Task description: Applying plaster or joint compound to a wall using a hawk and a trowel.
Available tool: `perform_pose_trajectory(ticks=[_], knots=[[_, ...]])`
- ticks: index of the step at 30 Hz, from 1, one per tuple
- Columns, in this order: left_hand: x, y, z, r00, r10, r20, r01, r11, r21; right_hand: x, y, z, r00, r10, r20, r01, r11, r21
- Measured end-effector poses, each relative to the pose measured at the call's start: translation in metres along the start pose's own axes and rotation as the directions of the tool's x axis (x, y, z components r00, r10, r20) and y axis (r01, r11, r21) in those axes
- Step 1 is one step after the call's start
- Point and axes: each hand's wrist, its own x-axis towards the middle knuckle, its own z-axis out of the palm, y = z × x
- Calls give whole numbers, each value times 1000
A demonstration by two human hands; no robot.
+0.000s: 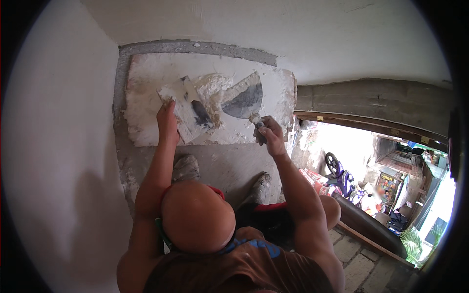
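Both arms reach forward over a plaster-smeared board (pixel 141 132), elbows spread. The left hand (pixel 168 121) grasps the left edge of a flat plate (pixel 181 108), tilted above the board; the right hand (pixel 271 135) is wrapped around the handle of a broad knife (pixel 244 101), its blade just beside the plate. Wet plaster (pixel 212 84) sits between them. The board lies on a grey floor (pixel 220 161) below pale walls (pixel 58 112). Two dusty shoes (pixel 186 168) stand near its lower edge. At right, an opening shows a purple two-wheeler (pixel 346 179) and a plant (pixel 413 244).
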Motion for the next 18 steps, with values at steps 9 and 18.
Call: perform_pose_trajectory(ticks=[9, 18], knots=[[-6, 14, 53, 909, -325, 262, 361, 927, -102, -26, -53, 7, 643, -682, 348, 669, 280, -689], [1, 10, 29, 903, -222, 367, 319, 920, -227, -31, -28, 23, 551, -715, 430, 683, 90, -725]])
